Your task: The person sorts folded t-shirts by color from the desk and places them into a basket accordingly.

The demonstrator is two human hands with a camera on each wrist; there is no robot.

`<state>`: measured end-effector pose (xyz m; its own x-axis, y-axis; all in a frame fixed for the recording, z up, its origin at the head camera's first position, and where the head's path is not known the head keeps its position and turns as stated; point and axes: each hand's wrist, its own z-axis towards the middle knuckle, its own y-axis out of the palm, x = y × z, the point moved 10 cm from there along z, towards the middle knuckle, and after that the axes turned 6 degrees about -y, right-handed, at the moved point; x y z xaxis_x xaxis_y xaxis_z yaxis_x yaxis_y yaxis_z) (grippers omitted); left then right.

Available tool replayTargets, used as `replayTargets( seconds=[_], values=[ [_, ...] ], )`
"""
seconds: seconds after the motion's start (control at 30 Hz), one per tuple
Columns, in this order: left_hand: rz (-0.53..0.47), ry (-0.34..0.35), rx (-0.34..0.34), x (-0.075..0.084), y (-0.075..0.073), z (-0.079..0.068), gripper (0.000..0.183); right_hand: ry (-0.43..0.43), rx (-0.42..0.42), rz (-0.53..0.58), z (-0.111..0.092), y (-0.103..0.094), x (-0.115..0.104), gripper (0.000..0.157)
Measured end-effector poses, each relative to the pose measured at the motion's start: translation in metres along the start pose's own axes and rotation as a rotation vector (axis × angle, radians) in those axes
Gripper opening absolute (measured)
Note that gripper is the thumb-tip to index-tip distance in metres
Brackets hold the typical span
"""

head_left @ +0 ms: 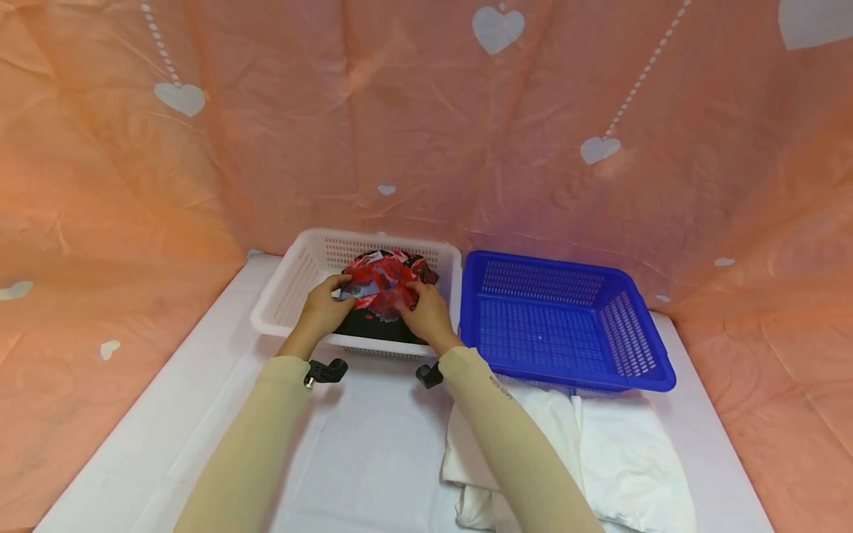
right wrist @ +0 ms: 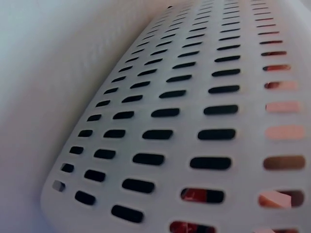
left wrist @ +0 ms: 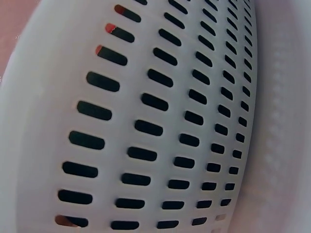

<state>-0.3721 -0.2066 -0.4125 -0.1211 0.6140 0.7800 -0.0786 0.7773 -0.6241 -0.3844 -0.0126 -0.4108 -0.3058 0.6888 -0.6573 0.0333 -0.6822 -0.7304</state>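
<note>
1. Dark lettering (head_left: pixel 501 386) marks the right sleeve (head_left: pixel 526 444), lower centre of the head view, too small for us to read.
2. We can read no text anywhere.

Shows smooth plastic on the white basket (head_left: pixel 283 289) and blue basket (head_left: pixel 540 326), soft matt cloth on the patterned bundle (head_left: pixel 381 285) and white fabric (head_left: pixel 626 459), slight sheen on the creased backdrop (head_left: pixel 426 126).
</note>
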Motion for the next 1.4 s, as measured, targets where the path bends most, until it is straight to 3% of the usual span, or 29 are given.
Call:
replayTargets(
  seconds=[0.27,0.4,0.57,0.73,0.87,1.23,1.4],
  values=[
    [-0.002,0.006,-0.026,0.005,0.012,0.001,0.05,0.033,0.022,-0.031,-0.01,-0.008,0.008,0.047],
    [-0.028,-0.006,-0.023,0.003,0.017,0.001,0.051,0.009,0.025,-0.117,-0.015,-0.01,0.005,0.047],
    [-0.081,-0.008,0.064,0.0,0.009,-0.005,0.05,-0.083,0.03,-0.259,-0.024,-0.019,-0.013,0.052],
    [-0.142,0.096,0.197,0.015,-0.015,-0.02,0.045,-0.197,0.054,-0.166,-0.038,-0.044,-0.036,0.053],
    [-0.181,0.177,0.199,0.035,-0.019,-0.038,0.044,-0.25,0.073,-0.069,-0.054,-0.069,-0.04,0.051],
    [-0.261,0.304,0.087,0.086,0.023,-0.096,0.042,-0.301,0.16,-0.045,-0.11,-0.127,-0.018,0.05],
    [-0.329,0.318,-0.022,0.097,0.048,-0.124,0.041,-0.295,0.155,0.038,-0.144,-0.146,-0.001,0.046]
  ],
)
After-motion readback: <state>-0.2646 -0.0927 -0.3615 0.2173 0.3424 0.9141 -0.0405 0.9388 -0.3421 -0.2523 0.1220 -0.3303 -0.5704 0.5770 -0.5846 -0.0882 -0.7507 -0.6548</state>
